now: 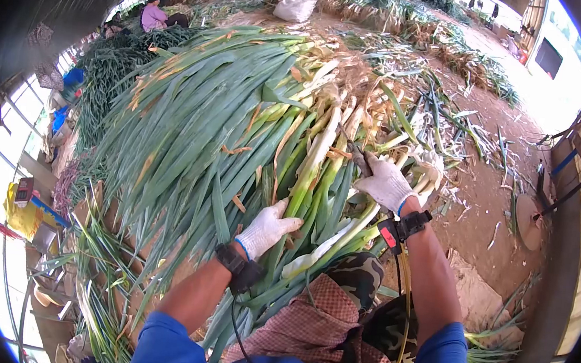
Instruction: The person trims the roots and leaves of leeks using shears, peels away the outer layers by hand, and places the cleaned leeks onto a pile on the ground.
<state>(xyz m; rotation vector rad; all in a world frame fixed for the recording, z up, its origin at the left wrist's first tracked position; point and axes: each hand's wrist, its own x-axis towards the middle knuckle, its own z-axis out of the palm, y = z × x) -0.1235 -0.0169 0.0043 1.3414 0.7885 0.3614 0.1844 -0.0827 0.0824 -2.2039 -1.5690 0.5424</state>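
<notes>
A large heap of leeks [199, 118] lies in front of me, green leaves to the left and pale stalks with roots to the right. My left hand [269, 229], in a white glove, has its thumb apart from the fingers and rests on a green stalk at the heap's near side. Gloved too, my right hand [381, 182] is closed round a dark tool [358, 158] that touches the stalks near their root ends. Peeled pale stalks [326, 252] lie by my knee, below my hands.
A person [155, 16] sits at the back left beside more leeks. A white sack [296, 5] stands behind the heap. Leaf scraps cover the brown floor [484, 219] on the right. A round disc [528, 222] stands near the right wall. At left is a yellow item [20, 212].
</notes>
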